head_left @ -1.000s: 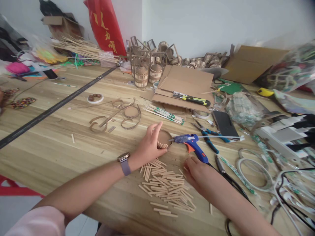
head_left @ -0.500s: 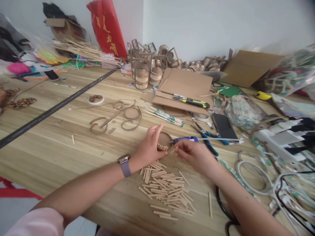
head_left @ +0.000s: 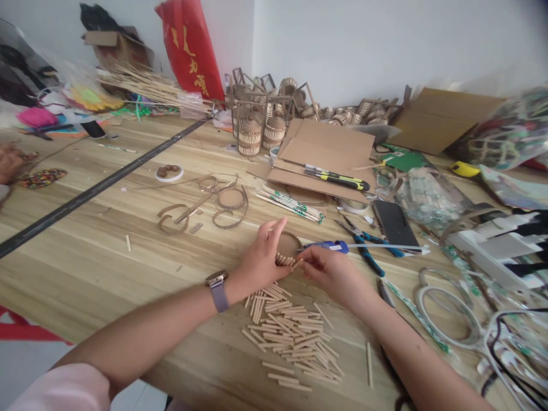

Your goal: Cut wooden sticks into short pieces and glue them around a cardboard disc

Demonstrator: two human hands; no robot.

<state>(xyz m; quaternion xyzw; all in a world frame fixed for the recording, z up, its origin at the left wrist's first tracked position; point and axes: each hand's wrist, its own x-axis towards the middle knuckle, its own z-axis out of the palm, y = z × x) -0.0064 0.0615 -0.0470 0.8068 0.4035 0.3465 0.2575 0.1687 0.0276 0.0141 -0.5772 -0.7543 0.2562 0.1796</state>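
My left hand is closed around the left side of a round cardboard base, thumb at its near edge. Short wooden sticks stand side by side along that near edge. My right hand pinches a short wooden stick against the rim, at the end of the row. Just behind the right fingers lies a blue glue gun, its nozzle close to the base and a long pale glue stick reaching out to the right. A loose pile of short wooden sticks lies below both hands.
Blue-handled pliers and a dark phone lie to the right, near tape rolls and cables. Beyond are cardboard sheets with utility knives, and small stick-sided lanterns. Another person's hand is at far left.
My right hand has brought the stick from beside the glue gun nozzle to the base's near rim. The left hand still steadies the base. The view has shifted slightly.
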